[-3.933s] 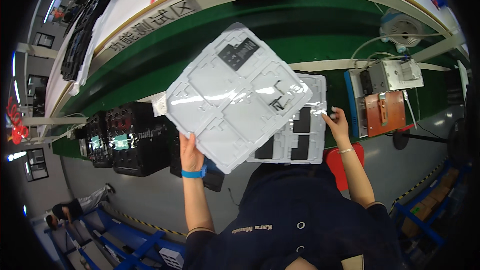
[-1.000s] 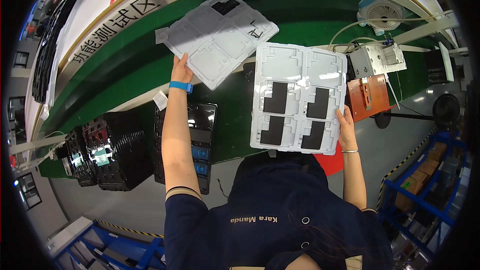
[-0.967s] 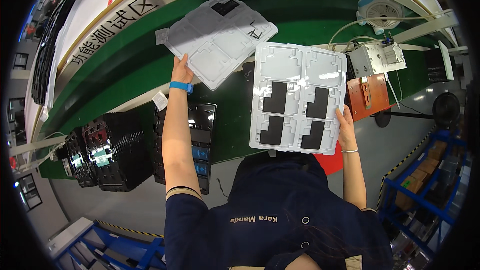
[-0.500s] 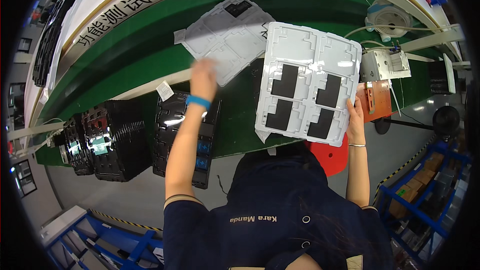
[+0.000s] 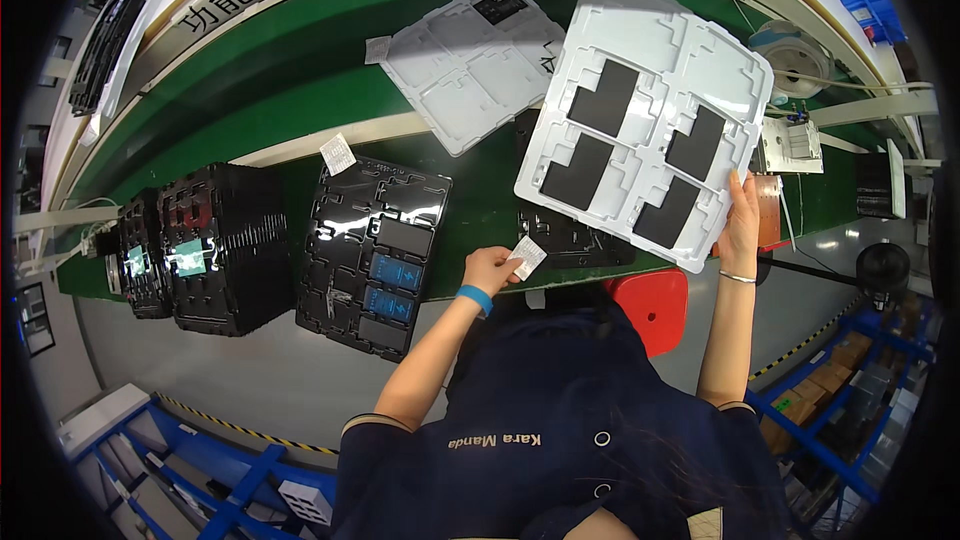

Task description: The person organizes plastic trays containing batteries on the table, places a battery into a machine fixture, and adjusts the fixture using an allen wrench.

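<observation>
My right hand (image 5: 741, 225) grips the lower right edge of a white plastic tray (image 5: 640, 75), which it holds up at a tilt. Several black L-shaped pieces (image 5: 604, 98) sit in that tray's pockets; its two far pockets hold none. Close to the bench's front edge, my left hand (image 5: 490, 270) pinches a small white printed paper label (image 5: 529, 258). Beneath the raised tray, a black tray (image 5: 560, 240) lies partly hidden. Left of my left hand is another black tray (image 5: 345, 225) with blue and dark pieces in its right-hand pockets.
A second white tray (image 5: 450, 105) with one black piece lies farther back. Stacks of black trays (image 5: 235, 250) stand at the left. At the right are a metal fixture (image 5: 790, 145) and a small fan (image 5: 795, 50). A red stool (image 5: 650, 310) is below the bench edge.
My left hand has come back toward me and right, now with the paper label in it. The white tray in my right hand has moved up and right and turned clockwise.
</observation>
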{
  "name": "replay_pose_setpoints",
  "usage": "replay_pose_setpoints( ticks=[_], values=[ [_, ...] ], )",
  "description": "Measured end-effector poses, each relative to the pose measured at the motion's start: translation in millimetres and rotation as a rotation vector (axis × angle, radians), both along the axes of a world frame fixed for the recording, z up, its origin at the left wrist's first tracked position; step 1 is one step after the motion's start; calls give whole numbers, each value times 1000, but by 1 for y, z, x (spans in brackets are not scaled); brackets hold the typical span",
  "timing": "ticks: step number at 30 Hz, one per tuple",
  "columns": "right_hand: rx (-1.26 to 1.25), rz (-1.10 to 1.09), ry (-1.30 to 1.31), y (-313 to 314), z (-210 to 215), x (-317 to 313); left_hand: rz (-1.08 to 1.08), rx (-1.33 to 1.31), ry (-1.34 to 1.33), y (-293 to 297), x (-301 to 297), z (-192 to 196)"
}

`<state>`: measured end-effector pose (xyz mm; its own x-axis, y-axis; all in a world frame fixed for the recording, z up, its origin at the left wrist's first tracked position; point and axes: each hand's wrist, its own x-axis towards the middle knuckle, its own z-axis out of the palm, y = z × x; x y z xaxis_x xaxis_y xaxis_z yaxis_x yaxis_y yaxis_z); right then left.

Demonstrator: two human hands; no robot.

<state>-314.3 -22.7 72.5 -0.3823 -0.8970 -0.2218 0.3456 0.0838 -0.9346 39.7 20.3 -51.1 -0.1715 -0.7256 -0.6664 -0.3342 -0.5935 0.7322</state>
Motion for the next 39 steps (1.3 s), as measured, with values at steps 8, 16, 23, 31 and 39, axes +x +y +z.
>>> replay_pose_setpoints(
  ticks=[8,16,23,31,39],
  values=[
    [-22,-62,-39,19,10,8,15,218,140,-5,34,-22],
    [-49,-45,6,39,11,3,-210,237,88,-20,51,-13],
    [-36,-97,-4,44,24,12,-232,232,51,-29,63,-9],
    [-16,-120,22,64,40,-6,-217,177,10,-34,79,-24],
    [26,-174,-9,130,77,-67,-90,-89,-34,-20,57,3]
  ],
)
